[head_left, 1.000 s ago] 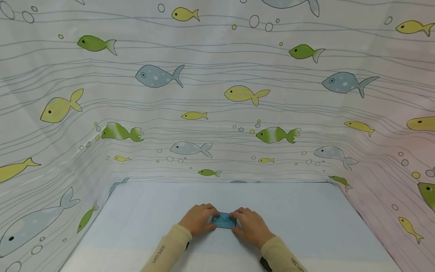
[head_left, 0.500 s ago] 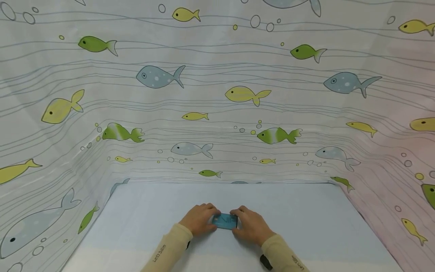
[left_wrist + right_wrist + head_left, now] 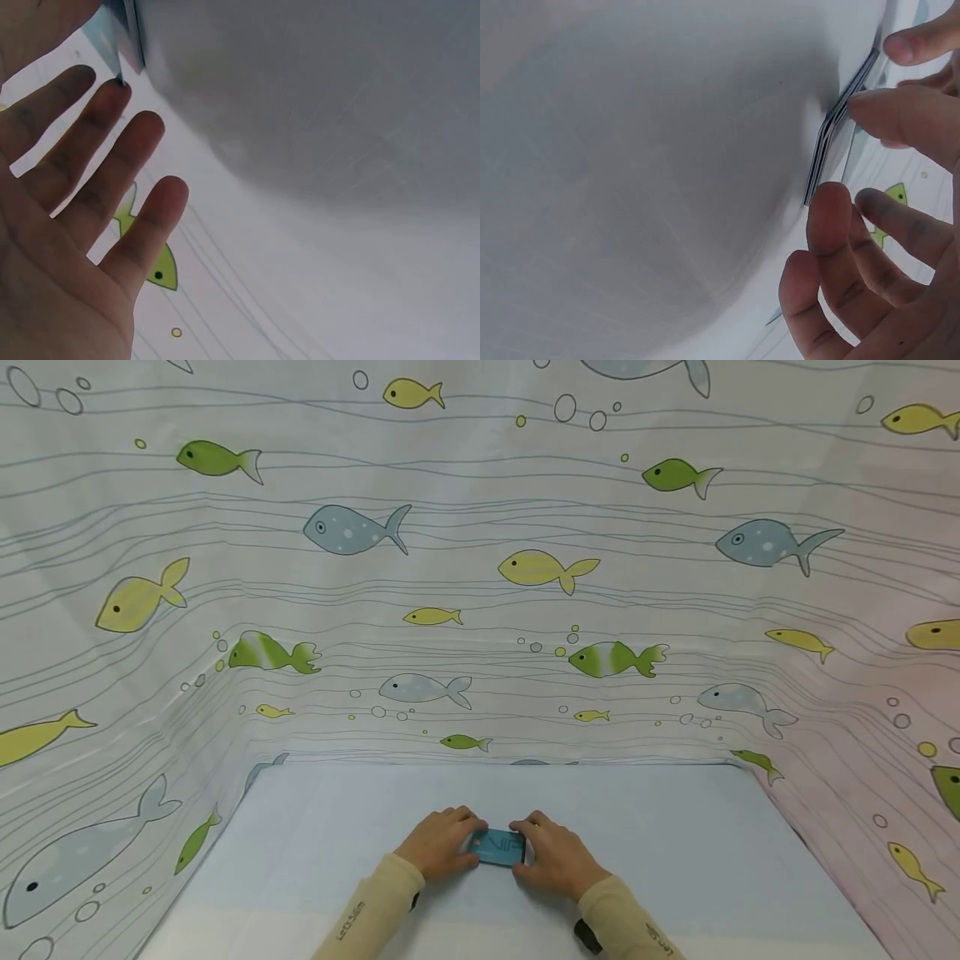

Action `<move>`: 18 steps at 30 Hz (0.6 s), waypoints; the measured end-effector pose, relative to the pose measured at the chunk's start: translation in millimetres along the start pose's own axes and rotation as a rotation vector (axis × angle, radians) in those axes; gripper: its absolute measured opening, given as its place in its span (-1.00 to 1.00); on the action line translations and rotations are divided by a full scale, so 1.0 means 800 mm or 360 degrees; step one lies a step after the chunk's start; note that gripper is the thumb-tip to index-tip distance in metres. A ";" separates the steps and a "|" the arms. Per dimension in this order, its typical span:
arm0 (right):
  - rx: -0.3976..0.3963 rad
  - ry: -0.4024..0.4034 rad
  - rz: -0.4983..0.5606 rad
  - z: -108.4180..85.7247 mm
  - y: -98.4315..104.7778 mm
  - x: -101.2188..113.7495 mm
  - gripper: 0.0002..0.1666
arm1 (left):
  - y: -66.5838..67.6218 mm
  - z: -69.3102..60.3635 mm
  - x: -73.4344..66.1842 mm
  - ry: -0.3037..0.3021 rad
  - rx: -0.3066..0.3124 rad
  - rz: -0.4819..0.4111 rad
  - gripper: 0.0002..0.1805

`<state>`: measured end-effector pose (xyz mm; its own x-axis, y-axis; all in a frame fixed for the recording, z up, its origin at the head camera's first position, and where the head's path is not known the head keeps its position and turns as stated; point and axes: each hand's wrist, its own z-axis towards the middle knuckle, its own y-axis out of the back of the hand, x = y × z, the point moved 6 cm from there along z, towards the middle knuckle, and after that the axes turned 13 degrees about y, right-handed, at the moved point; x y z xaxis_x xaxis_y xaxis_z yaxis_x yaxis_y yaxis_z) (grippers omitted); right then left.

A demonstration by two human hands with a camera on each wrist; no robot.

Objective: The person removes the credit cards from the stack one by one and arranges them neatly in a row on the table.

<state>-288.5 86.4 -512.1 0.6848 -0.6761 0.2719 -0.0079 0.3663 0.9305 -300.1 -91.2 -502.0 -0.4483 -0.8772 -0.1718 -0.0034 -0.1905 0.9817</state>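
On the pale table top (image 3: 660, 852), between the two hands of the person, is a blue card stack (image 3: 498, 848) with dark lettering on its upper face. The left hand (image 3: 441, 845) holds its left end, with the thumb on the near side and a finger at the far corner; in the left wrist view the other fingers are almost straight and spread. The right hand (image 3: 561, 857) holds the right end in the same manner, its thumb and finger parted only as far as the stack requires. The right wrist view shows the side of the stack — several thin dark layers, close together.

What has changed is small: compared with one second ago, the right fingers cover less of the upper face, so the lettering is better seen, while the stack keeps nearly the same place. I judge this as a small adjusting of the grip — the hold seems now to bear more on the edges than on the top. How hard the fingers press, I cannot tell.
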 end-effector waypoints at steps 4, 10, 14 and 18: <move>0.0060 -0.0005 0.0059 -0.001 0.001 0.002 -0.30 | 0.002 -0.003 -0.003 0.0014 0.0021 0.0018 -0.44; 0.0133 0.0014 0.0155 -0.005 -0.003 0.003 -0.33 | 0.007 -0.012 -0.012 -0.0017 -0.0004 0.0066 -0.42; 0.0111 0.0054 0.0169 -0.006 -0.003 0.005 -0.34 | 0.013 -0.021 -0.015 -0.0055 -0.0053 0.0082 -0.40; 0.0093 0.0087 0.0195 -0.006 -0.005 0.011 -0.36 | 0.019 -0.029 -0.014 -0.0065 -0.0093 0.0068 -0.38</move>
<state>-279.3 81.9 -514.6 0.7147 -0.5922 0.3722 -0.1350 0.4053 0.9042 -274.7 -94.9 -486.8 -0.4830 -0.8666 -0.1254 0.0679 -0.1799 0.9813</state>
